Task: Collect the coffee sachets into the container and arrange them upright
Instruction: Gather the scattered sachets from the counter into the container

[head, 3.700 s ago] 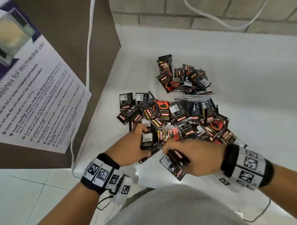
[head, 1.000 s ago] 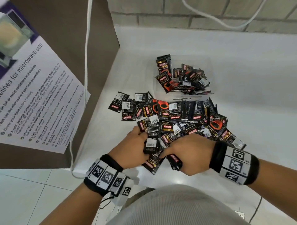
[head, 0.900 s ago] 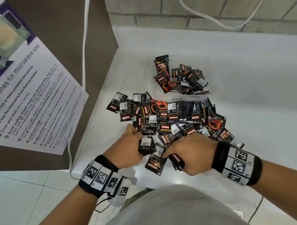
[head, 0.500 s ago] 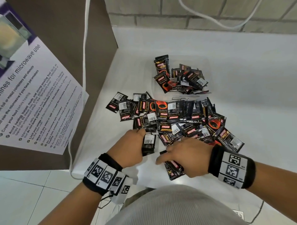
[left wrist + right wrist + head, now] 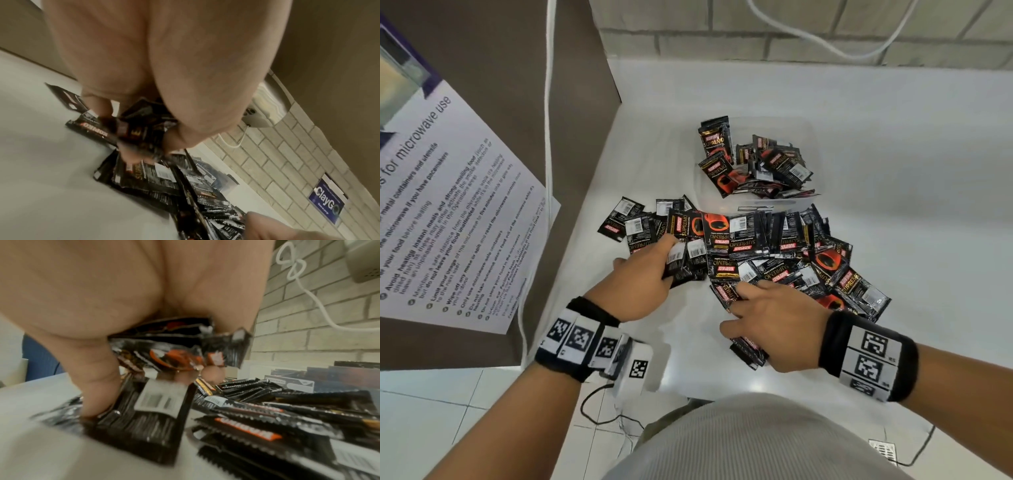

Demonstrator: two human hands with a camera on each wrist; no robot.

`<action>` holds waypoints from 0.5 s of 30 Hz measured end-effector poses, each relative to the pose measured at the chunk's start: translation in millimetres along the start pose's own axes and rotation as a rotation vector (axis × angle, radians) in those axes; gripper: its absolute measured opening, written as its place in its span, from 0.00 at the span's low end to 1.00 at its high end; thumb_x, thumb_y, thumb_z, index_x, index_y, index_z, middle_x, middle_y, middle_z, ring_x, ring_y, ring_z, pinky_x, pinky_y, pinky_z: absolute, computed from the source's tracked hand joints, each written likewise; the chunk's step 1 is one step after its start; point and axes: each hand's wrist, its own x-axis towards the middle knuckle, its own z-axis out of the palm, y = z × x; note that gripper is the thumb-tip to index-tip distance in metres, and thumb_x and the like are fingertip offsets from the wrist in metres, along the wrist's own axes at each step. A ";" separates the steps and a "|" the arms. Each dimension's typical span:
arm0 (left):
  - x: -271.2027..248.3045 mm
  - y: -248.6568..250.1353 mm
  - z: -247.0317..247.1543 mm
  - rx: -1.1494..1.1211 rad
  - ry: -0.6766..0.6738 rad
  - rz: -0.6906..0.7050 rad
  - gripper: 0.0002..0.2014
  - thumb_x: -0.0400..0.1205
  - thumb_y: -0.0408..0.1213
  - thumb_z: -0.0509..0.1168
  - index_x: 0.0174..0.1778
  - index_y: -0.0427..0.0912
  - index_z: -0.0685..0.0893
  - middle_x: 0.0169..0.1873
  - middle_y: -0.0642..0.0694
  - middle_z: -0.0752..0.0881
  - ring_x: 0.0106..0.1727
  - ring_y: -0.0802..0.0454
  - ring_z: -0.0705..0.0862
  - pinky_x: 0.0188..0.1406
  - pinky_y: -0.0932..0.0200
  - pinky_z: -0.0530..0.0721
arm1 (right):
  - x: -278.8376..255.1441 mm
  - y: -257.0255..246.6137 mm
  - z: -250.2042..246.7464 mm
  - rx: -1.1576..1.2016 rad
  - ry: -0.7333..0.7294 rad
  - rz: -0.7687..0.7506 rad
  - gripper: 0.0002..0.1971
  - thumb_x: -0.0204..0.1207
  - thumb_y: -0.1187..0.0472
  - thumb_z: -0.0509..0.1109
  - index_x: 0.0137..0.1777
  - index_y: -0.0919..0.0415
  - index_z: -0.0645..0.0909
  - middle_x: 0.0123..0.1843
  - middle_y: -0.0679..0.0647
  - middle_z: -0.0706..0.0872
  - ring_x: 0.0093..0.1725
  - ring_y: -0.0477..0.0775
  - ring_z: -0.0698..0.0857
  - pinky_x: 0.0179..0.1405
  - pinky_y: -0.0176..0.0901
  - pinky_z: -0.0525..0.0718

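Progress: early, as I judge; most sachets lie loose on the counter, in the middle of the frame
Container: clear tub in the upper middle, just behind the pile; it has some sachets inside, but they lie tilted and crossed, only one or two near its left wall stand close to upright
Left: nearly all the pile must go in, then all must be set upright
Left hand: fingers curled round a small stack at the left edge of the pile; the wrist view also shows sachets between thumb and fingers
Right hand: holds a bundle under the palm, while the index finger stretches to a sachet at the near edge of the pile and the thumb presses on one that lies flat on the counter
Change from 0.5 s ago: the left hand has moved up into the pile with its stack; the right hand has spread its fingers more toward the pile; the tub content looks the same
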 end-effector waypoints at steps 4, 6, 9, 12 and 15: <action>16.4 8.2 8.4 -0.047 0.093 -0.049 0.24 0.84 0.55 0.69 0.71 0.55 0.68 0.60 0.59 0.80 0.62 0.54 0.78 0.69 0.41 0.66 | 0.3 0.2 2.2 0.025 0.043 0.034 0.24 0.72 0.55 0.75 0.67 0.48 0.72 0.51 0.49 0.81 0.59 0.54 0.70 0.51 0.49 0.69; 23.9 8.1 14.8 0.010 0.098 -0.069 0.35 0.76 0.60 0.75 0.74 0.55 0.69 0.64 0.58 0.79 0.66 0.55 0.76 0.70 0.41 0.65 | 0.5 0.9 3.2 0.082 0.061 0.062 0.25 0.73 0.56 0.74 0.68 0.49 0.71 0.54 0.49 0.80 0.59 0.54 0.70 0.54 0.50 0.69; 31.5 6.9 23.7 0.145 0.087 -0.098 0.31 0.75 0.52 0.74 0.73 0.53 0.72 0.63 0.51 0.80 0.69 0.46 0.80 0.70 0.40 0.67 | -1.7 5.5 -1.6 0.254 0.082 0.127 0.26 0.73 0.63 0.69 0.71 0.52 0.69 0.59 0.50 0.76 0.55 0.53 0.75 0.52 0.48 0.74; 30.9 7.6 26.0 0.159 0.086 -0.103 0.30 0.77 0.52 0.74 0.73 0.53 0.73 0.63 0.49 0.79 0.68 0.44 0.79 0.70 0.41 0.67 | -4.0 14.6 -7.0 0.417 0.160 0.195 0.28 0.69 0.71 0.66 0.70 0.53 0.70 0.58 0.51 0.74 0.47 0.53 0.78 0.43 0.48 0.76; 24.3 8.2 26.0 0.135 0.088 -0.084 0.29 0.78 0.56 0.73 0.70 0.52 0.72 0.61 0.49 0.76 0.65 0.45 0.78 0.69 0.41 0.69 | -6.4 24.6 -11.3 0.646 0.309 0.225 0.28 0.71 0.75 0.66 0.68 0.51 0.72 0.51 0.43 0.78 0.44 0.40 0.80 0.41 0.39 0.77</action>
